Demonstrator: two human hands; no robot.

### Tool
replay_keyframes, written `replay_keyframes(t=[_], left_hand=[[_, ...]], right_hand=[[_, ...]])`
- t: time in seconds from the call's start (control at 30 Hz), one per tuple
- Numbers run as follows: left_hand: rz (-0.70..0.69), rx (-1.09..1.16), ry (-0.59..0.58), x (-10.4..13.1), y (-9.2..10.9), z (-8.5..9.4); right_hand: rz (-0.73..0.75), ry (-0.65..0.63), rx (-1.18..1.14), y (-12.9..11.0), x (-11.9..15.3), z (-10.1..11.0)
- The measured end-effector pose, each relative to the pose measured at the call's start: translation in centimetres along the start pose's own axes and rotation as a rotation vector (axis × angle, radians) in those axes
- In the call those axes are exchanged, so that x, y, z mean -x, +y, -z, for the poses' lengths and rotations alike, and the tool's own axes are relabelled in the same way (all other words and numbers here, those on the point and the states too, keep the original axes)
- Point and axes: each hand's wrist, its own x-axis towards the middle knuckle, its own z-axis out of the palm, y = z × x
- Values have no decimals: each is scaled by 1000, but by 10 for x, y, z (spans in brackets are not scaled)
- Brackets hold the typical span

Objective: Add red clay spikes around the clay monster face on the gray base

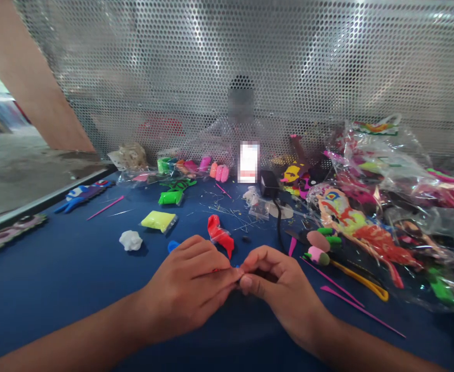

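Note:
Both hands meet over the blue table, fingertips touching. My left hand is closed, its fingers bent around something mostly hidden; a little red shows under the index finger. My right hand pinches thumb to forefinger at the left fingertips, where a tiny blue bit peeks out. What exactly lies between them I cannot make out. Just beyond the hands lies a red clay piece. A blue clay lump is partly covered by my left hand. Farther left rest a white clay lump and a yellow clay packet.
Pink modelling tools and a yellow-handled tool lie right of my right hand. Plastic bags with clay figures crowd the right side. A lit phone and a black object with a cable stand before the perforated metal panel.

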Motion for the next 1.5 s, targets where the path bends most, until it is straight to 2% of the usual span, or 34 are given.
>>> replay_keyframes(t=[0.17, 0.43, 0.53, 0.63, 0.77, 0.97, 1.1, 1.33, 1.5], left_hand=[[-1, -101, 14, 2, 0, -3], [-66, -221, 1, 1, 1, 1], [-52, -211, -39, 2, 0, -1], [-47, -216, -58, 2, 0, -3], [8, -198, -19, 0, 0, -3], [107, 22, 63, -1, -2, -4], [145, 101, 74, -2, -1, -3], [154, 88, 117, -3, -1, 0], [146, 96, 113, -2, 0, -2]], right_hand=[[6, 22, 116, 4, 4, -2], [130, 52, 406, 0, 10, -5], [158, 36, 364, -1, 9, -6], [122, 47, 290, -2, 7, -5], [92, 92, 233, -3, 1, -1], [46, 110, 249, -6, -1, 2], [41, 67, 241, -4, 0, 2], [25, -48, 160, 1, 1, 5], [1, -43, 123, -1, 1, 4]])
